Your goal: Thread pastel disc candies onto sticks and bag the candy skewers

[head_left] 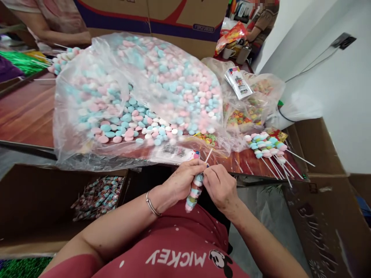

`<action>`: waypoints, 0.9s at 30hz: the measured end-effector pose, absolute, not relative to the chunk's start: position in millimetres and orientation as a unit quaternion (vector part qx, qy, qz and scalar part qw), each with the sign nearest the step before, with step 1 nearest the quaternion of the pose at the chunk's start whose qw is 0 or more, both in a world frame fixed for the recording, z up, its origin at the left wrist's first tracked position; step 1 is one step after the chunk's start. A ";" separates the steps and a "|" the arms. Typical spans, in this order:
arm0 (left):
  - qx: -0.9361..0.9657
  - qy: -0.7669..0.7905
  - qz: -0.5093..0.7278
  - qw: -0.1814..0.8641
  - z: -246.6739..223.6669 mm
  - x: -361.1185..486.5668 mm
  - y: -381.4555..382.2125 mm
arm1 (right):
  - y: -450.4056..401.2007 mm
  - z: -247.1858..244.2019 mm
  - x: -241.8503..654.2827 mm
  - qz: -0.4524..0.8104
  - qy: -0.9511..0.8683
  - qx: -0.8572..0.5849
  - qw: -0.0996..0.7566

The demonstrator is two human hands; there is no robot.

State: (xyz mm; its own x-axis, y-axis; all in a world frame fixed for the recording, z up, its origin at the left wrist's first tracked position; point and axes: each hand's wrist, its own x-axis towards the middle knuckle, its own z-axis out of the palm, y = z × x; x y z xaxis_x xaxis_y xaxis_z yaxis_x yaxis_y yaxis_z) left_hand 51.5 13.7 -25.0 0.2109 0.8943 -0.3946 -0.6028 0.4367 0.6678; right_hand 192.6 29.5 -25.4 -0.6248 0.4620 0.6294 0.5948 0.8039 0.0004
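Note:
Close to my body, just off the table's front edge, a wrapped candy skewer (193,194) hangs tilted, its white stick pointing up. My left hand (182,178) pinches the wrapper's gathered top around the stick. Beside it, my right hand (220,185) has its fingers closed at the same neck of the wrapper, touching the skewer's upper right side. The candies are pink, blue and white with a green layer. Behind my hands lies a large clear bag (139,96) of pastel candies, its opening toward me. Unwrapped skewers (268,146) are piled on the right.
An open carton (26,200) with wrapped skewers (98,199) stands at lower left. Bags of ring candies (240,116) and silver packets (239,83) are at back right. Another carton (327,216) stands at right. People's arms show beyond the wooden table (26,112).

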 end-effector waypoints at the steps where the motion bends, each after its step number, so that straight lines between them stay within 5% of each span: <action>1: 0.188 0.392 0.514 0.739 -25.6 55.7 10.9 | 28.0 -28.1 190.1 -0.094 -0.885 -0.315 0.330; 6: 0.295 0.425 0.616 0.594 -27.7 62.4 7.8 | 23.2 -31.3 175.8 0.147 -0.787 -0.422 0.425; 12: 0.662 0.400 0.627 0.087 -33.2 41.0 -3.5 | 19.4 -17.8 169.1 0.600 -0.507 -0.421 0.452; 14: 0.667 0.378 0.629 0.130 -33.9 39.5 -16.7 | 14.1 -9.9 172.7 0.581 -0.513 -0.407 0.483; 19: 0.371 0.385 0.634 0.559 -18.7 40.0 -31.8 | -6.9 2.4 173.4 0.299 -0.763 -0.302 0.488; 25: 0.431 0.237 0.568 0.660 4.9 -3.5 -26.9 | -3.0 -12.6 160.0 0.304 -0.752 -0.368 0.455; 27: 0.461 0.307 0.513 0.656 3.4 -15.1 -30.7 | -0.2 -16.3 155.0 0.264 -0.757 -0.367 0.472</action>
